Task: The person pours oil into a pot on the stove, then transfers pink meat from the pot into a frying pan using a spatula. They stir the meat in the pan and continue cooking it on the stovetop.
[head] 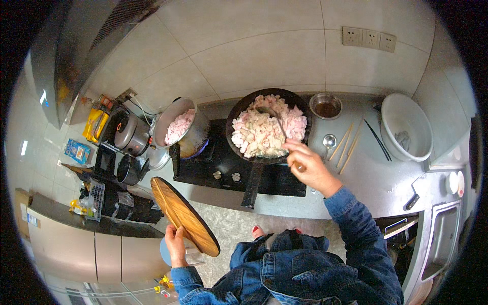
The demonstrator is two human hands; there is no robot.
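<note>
My right hand (303, 164) grips the handle of a metal spatula (281, 127), whose head lies among pale pink chopped fatty meat (255, 131). That meat fills a black wok (230, 139) on the black gas stove (206, 171). In my left hand (175, 242) is a round wooden lid (185, 213), held tilted by its wooden grip bar, off the counter's front edge and left of the wok handle (253, 187).
Left of the wok, a pot (158, 124) holds more pale meat, near a rice cooker (131, 133). To the right are a metal bowl (326, 106) with dark contents, a ladle (329, 141), chopsticks (354, 141), a large white basin (411, 122), a knife (412, 201) and a sink (442, 236).
</note>
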